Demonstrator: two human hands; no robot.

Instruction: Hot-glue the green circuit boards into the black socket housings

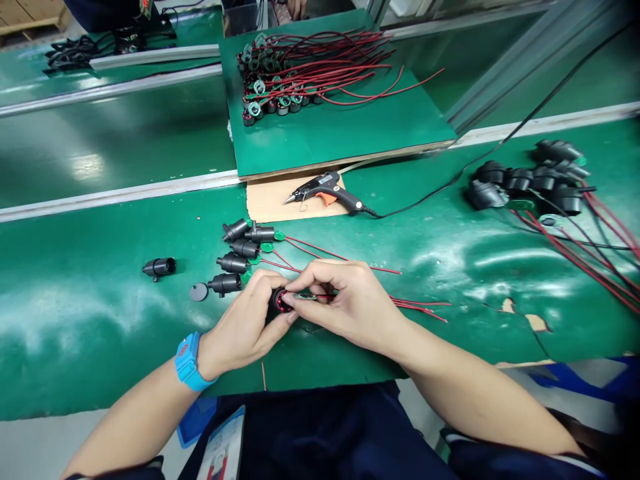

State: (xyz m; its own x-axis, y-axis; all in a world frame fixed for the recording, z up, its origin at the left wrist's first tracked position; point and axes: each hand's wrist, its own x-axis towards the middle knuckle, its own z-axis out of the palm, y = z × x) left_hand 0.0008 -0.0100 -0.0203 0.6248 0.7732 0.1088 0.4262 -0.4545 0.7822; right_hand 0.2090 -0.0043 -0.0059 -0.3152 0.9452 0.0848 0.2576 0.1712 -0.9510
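Note:
My left hand (245, 321), a blue wristband behind it, is closed around a small black round part (277, 301) with red showing inside its mouth. From the other side my right hand (353, 301) pinches a small green circuit board (305, 296) at that mouth, its fingertips touching the part. Red wires (420, 305) emerge beyond the right hand. Just past the left hand lie several black plastic housings (233, 263) with green boards at their ends. A single housing (160, 268) lies farther left, and a grey disc (199, 292) rests nearer. My fingers partly hide the board.
A hot glue gun (327, 191) lies on cardboard (265, 207), its black cord running right. Behind it, a raised green board (345, 143) carries rows of round parts with red wires (325, 80). More wired black housings (530, 180) are piled at right. Another person's hand (297, 8) shows at the top.

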